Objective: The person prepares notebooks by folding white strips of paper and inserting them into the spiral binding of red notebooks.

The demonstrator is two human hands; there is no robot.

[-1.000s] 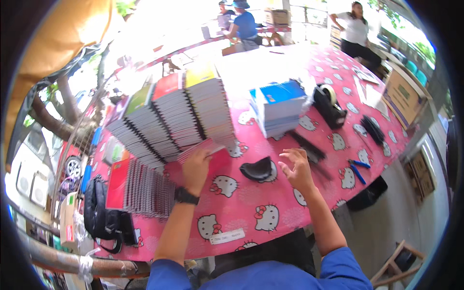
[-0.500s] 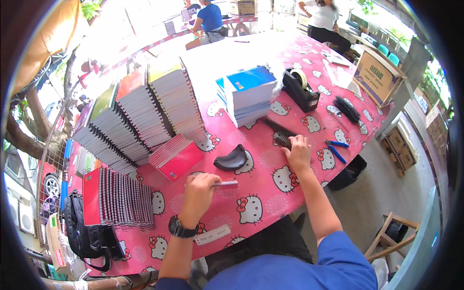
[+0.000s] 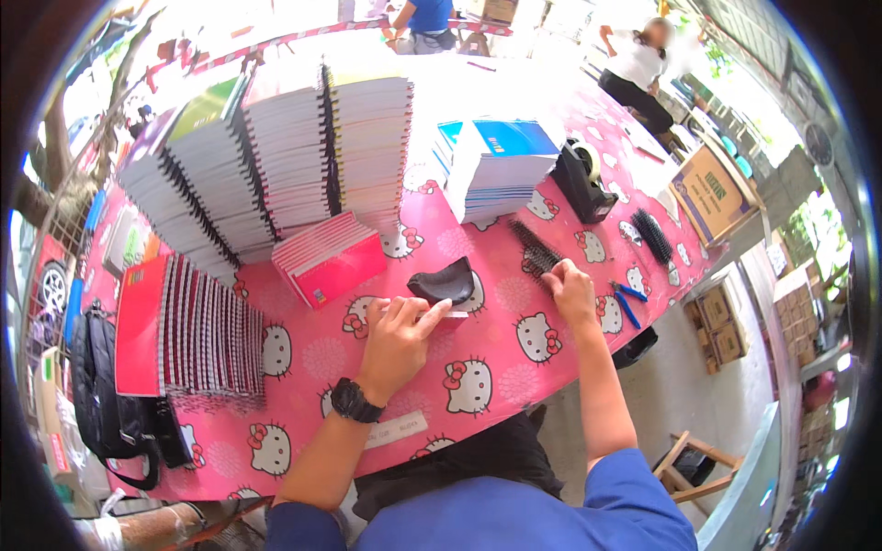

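Note:
My left hand [image 3: 397, 336], with a black watch on its wrist, holds a thin red-edged notebook [image 3: 452, 320] near the table's front. The fingers lie along the notebook and cover most of it. Just beyond it lies a curved black pad [image 3: 443, 281]. My right hand [image 3: 573, 288] is closed, fingertips pinched at the near end of a pile of black binding coils [image 3: 535, 250]; whether a single coil is between them is hidden. To the left stand a small stack of pink notebooks [image 3: 338, 266] and a row of red wire-bound notebooks [image 3: 207, 335].
Tall notebook stacks [image 3: 367, 151] rise at the back left, blue notebooks [image 3: 505, 170] at centre back. A black tape dispenser [image 3: 583, 184], another coil bundle [image 3: 651, 237] and blue-handled pliers [image 3: 627, 303] lie right. A black bag [image 3: 106, 386] sits left. Other people are beyond the table.
My left hand has moved right and forward with the notebook, up to the black pad, its fingers now stretched along it. My right hand stays at the coils. The view has shifted.

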